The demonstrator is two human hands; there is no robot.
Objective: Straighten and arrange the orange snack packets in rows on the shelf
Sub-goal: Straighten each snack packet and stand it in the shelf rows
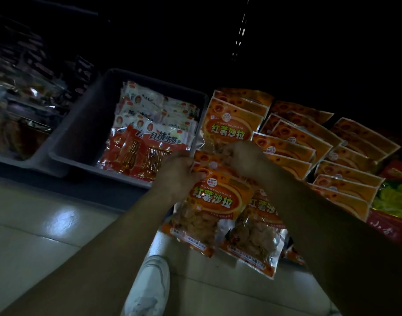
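Gripping two orange packets (pixel 218 201) by their tops, left hand (pixel 179 176) and right hand (pixel 245 158) curl round them at the shelf (pixel 99 190) front; probably squaring edges. Remaining orange rows (pixel 291 142) overlap behind, beside a grey bin (pixel 86 124).

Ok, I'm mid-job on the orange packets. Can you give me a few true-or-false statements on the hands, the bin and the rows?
1. The left hand grips the front orange foil snack packet near its top. True.
2. The grey plastic bin holds orange packets. False: it holds white-and-red snack packets.
3. Rows of overlapping orange packets lie to the right of the hands. True.
4. The right hand hangs free of the packets. False: its fingers curl onto the stacked orange packets behind the front one.
5. A black boot stands on the floor. False: a white shoe shows on the pale tiled floor.
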